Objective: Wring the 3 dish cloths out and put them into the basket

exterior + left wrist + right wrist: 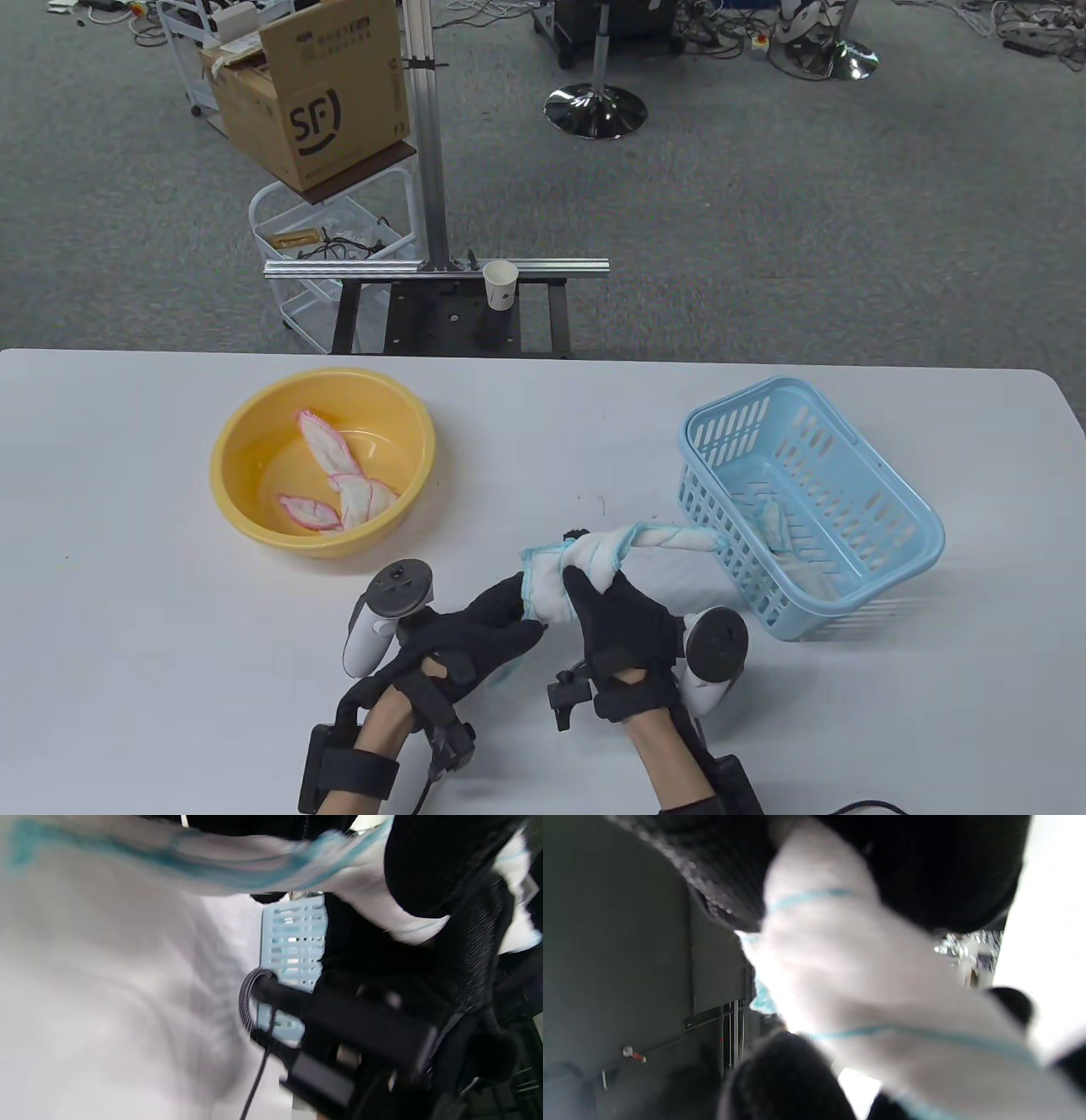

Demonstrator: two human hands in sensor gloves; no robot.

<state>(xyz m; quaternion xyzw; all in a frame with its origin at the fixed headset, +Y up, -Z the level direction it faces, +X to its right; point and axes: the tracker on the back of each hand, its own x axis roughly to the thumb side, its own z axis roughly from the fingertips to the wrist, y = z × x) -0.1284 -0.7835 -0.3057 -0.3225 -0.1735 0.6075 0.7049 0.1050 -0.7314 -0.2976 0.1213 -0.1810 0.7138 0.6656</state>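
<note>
A white dish cloth with a blue edge [594, 556] is twisted into a rope above the table's front middle. My left hand [484, 624] grips its near end and my right hand [615, 607] grips its middle; the far end reaches toward the blue basket [899, 543]. Both wrist views are blurred and filled by this blue-edged cloth [263, 866] [857, 984] and black glove. A second white cloth [785, 539] lies inside the basket. A pink-edged cloth [339, 480] lies in the yellow basin [246, 441].
The basket stands at the right of the white table [170, 611], the basin at the left. Beyond the far edge are a metal frame with a paper cup [500, 284], a cardboard box [322, 93] and a wire cart.
</note>
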